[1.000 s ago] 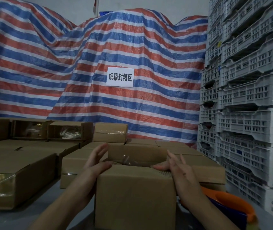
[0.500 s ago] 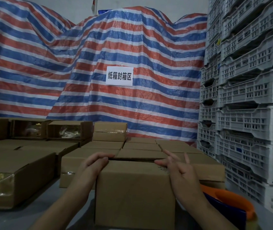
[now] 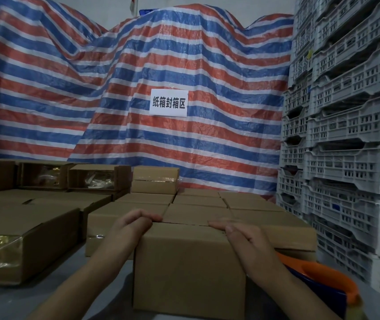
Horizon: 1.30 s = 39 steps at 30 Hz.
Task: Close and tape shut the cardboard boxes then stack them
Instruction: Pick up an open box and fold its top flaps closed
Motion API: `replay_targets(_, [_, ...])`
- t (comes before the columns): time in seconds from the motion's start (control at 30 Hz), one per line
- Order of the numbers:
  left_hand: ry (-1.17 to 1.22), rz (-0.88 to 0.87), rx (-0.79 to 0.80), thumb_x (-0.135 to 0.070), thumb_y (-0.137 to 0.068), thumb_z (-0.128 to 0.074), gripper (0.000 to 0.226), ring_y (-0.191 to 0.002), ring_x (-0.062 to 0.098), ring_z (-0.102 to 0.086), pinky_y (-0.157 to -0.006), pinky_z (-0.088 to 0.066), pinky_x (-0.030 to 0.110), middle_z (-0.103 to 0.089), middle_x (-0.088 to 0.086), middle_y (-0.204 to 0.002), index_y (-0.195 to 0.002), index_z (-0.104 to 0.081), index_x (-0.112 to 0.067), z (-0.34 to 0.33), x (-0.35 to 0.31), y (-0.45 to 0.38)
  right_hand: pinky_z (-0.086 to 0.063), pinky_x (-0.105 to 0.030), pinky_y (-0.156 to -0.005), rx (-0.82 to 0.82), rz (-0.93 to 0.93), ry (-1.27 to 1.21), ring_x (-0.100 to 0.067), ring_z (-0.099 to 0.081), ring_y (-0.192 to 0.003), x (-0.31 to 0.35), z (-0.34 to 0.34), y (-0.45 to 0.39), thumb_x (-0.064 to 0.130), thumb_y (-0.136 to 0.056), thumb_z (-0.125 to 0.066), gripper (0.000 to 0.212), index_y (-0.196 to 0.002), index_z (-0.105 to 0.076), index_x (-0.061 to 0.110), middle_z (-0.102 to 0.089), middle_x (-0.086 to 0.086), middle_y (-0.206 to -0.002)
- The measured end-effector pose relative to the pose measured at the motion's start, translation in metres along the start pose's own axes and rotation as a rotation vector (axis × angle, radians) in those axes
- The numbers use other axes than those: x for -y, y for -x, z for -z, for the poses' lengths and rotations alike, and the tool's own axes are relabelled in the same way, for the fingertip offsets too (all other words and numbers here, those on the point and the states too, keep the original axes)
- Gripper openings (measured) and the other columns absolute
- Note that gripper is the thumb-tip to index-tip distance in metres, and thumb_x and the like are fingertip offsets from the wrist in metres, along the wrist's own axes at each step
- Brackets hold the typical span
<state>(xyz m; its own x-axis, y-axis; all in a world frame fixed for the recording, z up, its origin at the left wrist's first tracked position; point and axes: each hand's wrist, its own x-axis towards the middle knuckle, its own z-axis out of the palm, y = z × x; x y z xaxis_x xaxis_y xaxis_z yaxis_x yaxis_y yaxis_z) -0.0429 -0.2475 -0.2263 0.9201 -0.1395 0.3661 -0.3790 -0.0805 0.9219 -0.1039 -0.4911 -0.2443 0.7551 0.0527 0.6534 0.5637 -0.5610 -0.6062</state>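
Observation:
A brown cardboard box (image 3: 189,273) stands right in front of me on the grey table (image 3: 45,301), its top flaps folded down flat. My left hand (image 3: 133,224) rests on the top left edge with bent fingers pressing the flap. Flat on the top right lies my right hand (image 3: 244,236), fingers straight. An orange and blue tape dispenser (image 3: 323,280) lies to the right of the box, partly hidden by my right forearm. Behind it sit several closed boxes (image 3: 198,200) in rows, with one more box (image 3: 155,179) stacked on them.
Taped boxes (image 3: 22,241) lie to the left, and two open boxes (image 3: 96,179) stand on their sides at the back left. Stacked grey plastic crates (image 3: 350,158) wall off the right side. A striped tarp (image 3: 138,65) with a white sign hangs behind.
The far flap of the box stood up a second ago; both hands folded the flaps down and now press on the closed top.

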Motion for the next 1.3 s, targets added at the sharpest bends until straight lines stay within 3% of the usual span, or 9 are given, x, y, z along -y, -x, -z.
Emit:
replay_targets(0.13, [-0.616, -0.192, 0.121, -0.023, -0.101, -0.046, 0.022, -0.085, 0.004, -0.058, -0.060, -0.043, 0.013, -0.058, -0.011, -0.097, -0.096, -0.066, -0.030, 0.004, -0.035, 0.001, -0.032, 0.002, -0.094, 0.011, -0.024, -0.031, 0.015, -0.051, -0.121, -0.002, 0.000, 0.000, 0.053, -0.090, -0.041, 0.034, -0.107, -0.069, 0.047, -0.061, 0.040, -0.120])
replay_targets(0.2, [-0.856, -0.338, 0.174, -0.038, -0.100, -0.043, 0.020, -0.096, 0.004, -0.054, -0.068, -0.042, 0.015, -0.053, -0.017, -0.101, -0.104, -0.063, -0.033, -0.007, -0.053, 0.004, -0.034, 0.001, -0.094, 0.013, -0.021, -0.054, 0.013, -0.052, -0.122, -0.001, 0.000, 0.001, 0.060, -0.087, -0.039, 0.040, -0.109, -0.069, 0.046, -0.061, 0.037, -0.122])
replay_targets(0.37, [-1.066, -0.335, 0.593, -0.081, -0.082, -0.033, 0.082, -0.137, 0.011, -0.035, -0.091, -0.026, 0.019, -0.034, -0.010, -0.154, -0.149, -0.030, -0.035, -0.044, -0.062, -0.002, -0.044, -0.008, -0.091, 0.035, 0.014, -0.162, 0.000, -0.062, -0.115, -0.001, 0.001, 0.002, 0.056, -0.091, -0.042, 0.040, -0.108, -0.074, 0.040, -0.071, 0.019, -0.118])
replay_targets(0.6, [-1.089, -0.252, 0.664, -0.088, -0.075, -0.036, 0.097, -0.145, 0.014, -0.022, -0.111, -0.021, 0.035, -0.019, -0.009, -0.162, -0.154, -0.013, -0.037, -0.050, -0.049, -0.004, -0.047, -0.012, -0.090, 0.050, 0.013, -0.053, 0.004, -0.063, -0.109, 0.005, 0.003, 0.000, 0.056, -0.089, -0.042, 0.041, -0.109, -0.072, 0.038, -0.072, 0.025, -0.109])
replay_targets(0.77, [-1.007, -0.273, 0.708, -0.078, -0.080, -0.050, 0.084, -0.137, 0.013, -0.034, -0.103, -0.029, 0.033, -0.031, -0.011, -0.156, -0.150, -0.017, -0.046, -0.050, -0.055, -0.003, -0.057, -0.045, -0.085, 0.178, -0.162, 0.163, -0.014, -0.069, -0.088, 0.036, 0.016, -0.016, 0.060, -0.099, -0.037, 0.047, -0.094, -0.070, 0.026, -0.073, -0.003, -0.092])
replay_targets(0.9, [-0.985, -0.315, 0.695, -0.067, -0.083, -0.059, 0.080, -0.133, 0.010, -0.038, -0.108, -0.029, 0.031, -0.037, -0.011, -0.152, -0.150, -0.026, -0.039, -0.050, -0.055, -0.001, -0.046, -0.029, -0.069, 0.376, -0.163, 0.490, -0.002, -0.060, -0.075, 0.059, 0.013, -0.012, 0.049, -0.105, -0.032, 0.033, -0.090, -0.059, 0.036, -0.065, 0.010, -0.081])
replay_targets(1.07, [-1.069, -0.261, 0.684, -0.068, -0.086, -0.052, 0.083, -0.139, 0.015, -0.033, -0.106, -0.027, 0.029, -0.031, -0.004, -0.157, -0.154, -0.020, -0.031, -0.053, -0.060, 0.001, -0.046, -0.033, -0.085, 0.574, -0.174, 0.624, -0.014, -0.055, -0.087, 0.077, 0.018, -0.017, 0.030, -0.109, -0.038, 0.027, -0.102, -0.060, 0.016, -0.056, 0.004, -0.095])
replay_targets(1.2, [-1.035, -0.188, 0.654, -0.078, -0.087, -0.032, 0.080, -0.142, 0.016, -0.030, -0.111, -0.026, 0.039, -0.028, -0.004, -0.159, -0.153, -0.022, -0.034, -0.054, -0.062, 0.004, -0.039, -0.023, -0.075, 0.410, -0.297, 0.685, -0.007, -0.052, -0.086, 0.073, 0.037, -0.016, 0.050, -0.108, -0.025, 0.041, -0.101, -0.059, 0.027, -0.062, 0.004, -0.106])
replay_targets(1.3, [-0.984, -0.170, 0.651, -0.069, -0.095, -0.026, 0.065, -0.140, 0.015, -0.030, -0.101, -0.025, 0.034, -0.032, -0.005, -0.157, -0.151, -0.028, -0.035, -0.052, -0.065, 0.006, -0.045, -0.028, -0.085, 0.206, -0.269, 0.834, -0.013, -0.059, -0.100, 0.057, 0.059, -0.006, 0.045, -0.108, -0.027, 0.043, -0.116, -0.064, 0.025, -0.066, 0.000, -0.119])
